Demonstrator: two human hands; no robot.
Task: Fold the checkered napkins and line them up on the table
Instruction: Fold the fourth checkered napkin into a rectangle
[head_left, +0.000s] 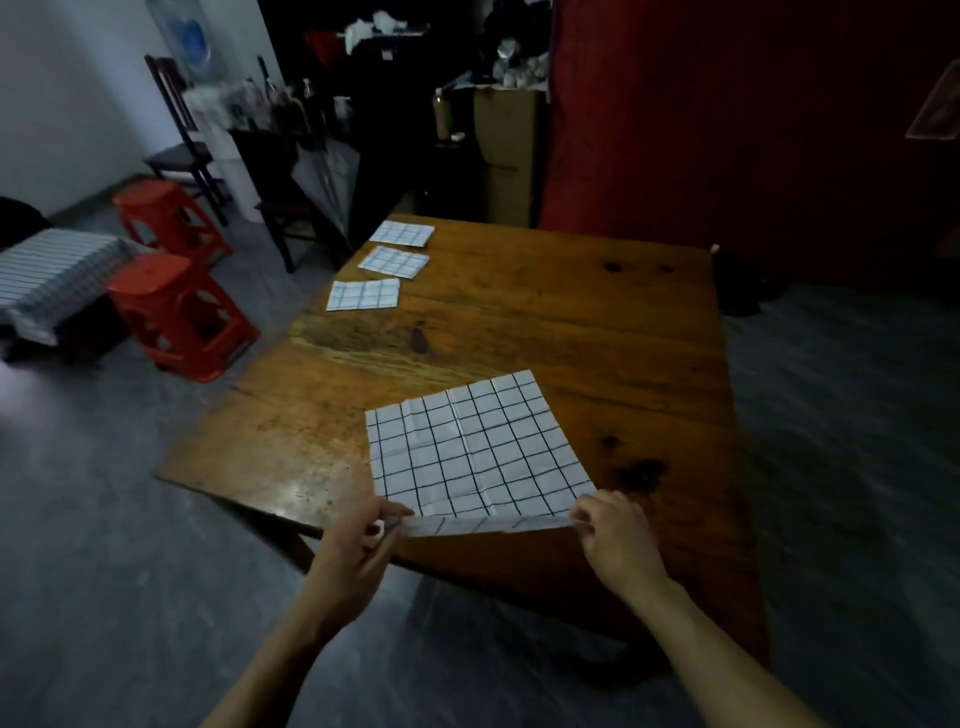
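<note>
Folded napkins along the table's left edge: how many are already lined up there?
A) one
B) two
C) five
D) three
D: three folded napkins lie in a row near the table's left edge, while both hands, left hand and right hand, pinch the near corners of the open napkin.

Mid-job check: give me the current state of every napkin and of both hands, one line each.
Unfolded napkin: spread flat on the table, near edge lifted and curling over.
Far folded napkin: folded, flat, first in the row.
Middle folded napkin: folded, flat.
Near folded napkin: folded, flat, last in the row.
Left hand: pinches the napkin's near left corner.
Right hand: pinches the near right corner.
</note>
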